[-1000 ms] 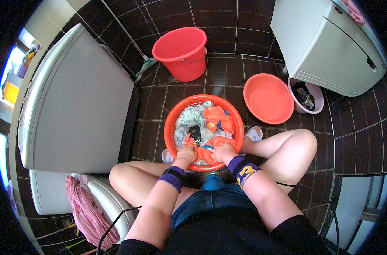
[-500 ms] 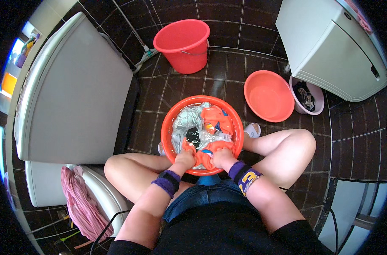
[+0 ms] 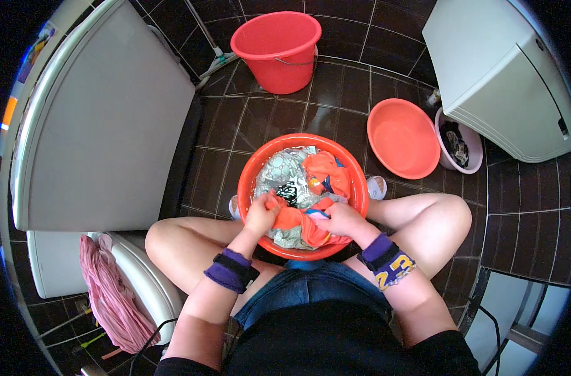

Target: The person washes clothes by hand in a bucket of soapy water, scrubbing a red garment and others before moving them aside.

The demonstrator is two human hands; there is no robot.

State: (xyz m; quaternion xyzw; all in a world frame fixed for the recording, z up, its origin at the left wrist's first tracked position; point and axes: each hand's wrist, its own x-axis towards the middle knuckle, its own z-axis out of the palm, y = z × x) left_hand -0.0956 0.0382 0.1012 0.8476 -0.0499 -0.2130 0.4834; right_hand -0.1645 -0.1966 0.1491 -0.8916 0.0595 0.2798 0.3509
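Observation:
Between my knees stands a red-orange basin (image 3: 249, 172) holding water and wet laundry. An orange garment (image 3: 291, 219) with blue and white parts stretches across its near side. My left hand (image 3: 261, 215) is closed on one end of this cloth, and my right hand (image 3: 342, 220) grips it farther right. Beyond them lie a pale patterned cloth (image 3: 279, 170), another bunch of orange fabric (image 3: 328, 172) and a small black patch of cloth (image 3: 288, 193), all partly under water. A light checked cloth (image 3: 288, 238) shows below the held garment.
A red bucket (image 3: 278, 56) stands at the back beside a mop (image 3: 218, 59). To the right are an orange basin (image 3: 403, 138) and a pale tub (image 3: 476, 156) with dark cloth, near a white appliance (image 3: 504, 94). A grey-white appliance (image 3: 103, 131) and a pink cloth (image 3: 113, 301) are left.
My hands have come up and spread apart, pulling the orange garment wider across the near part of the basin. The view has shifted slightly.

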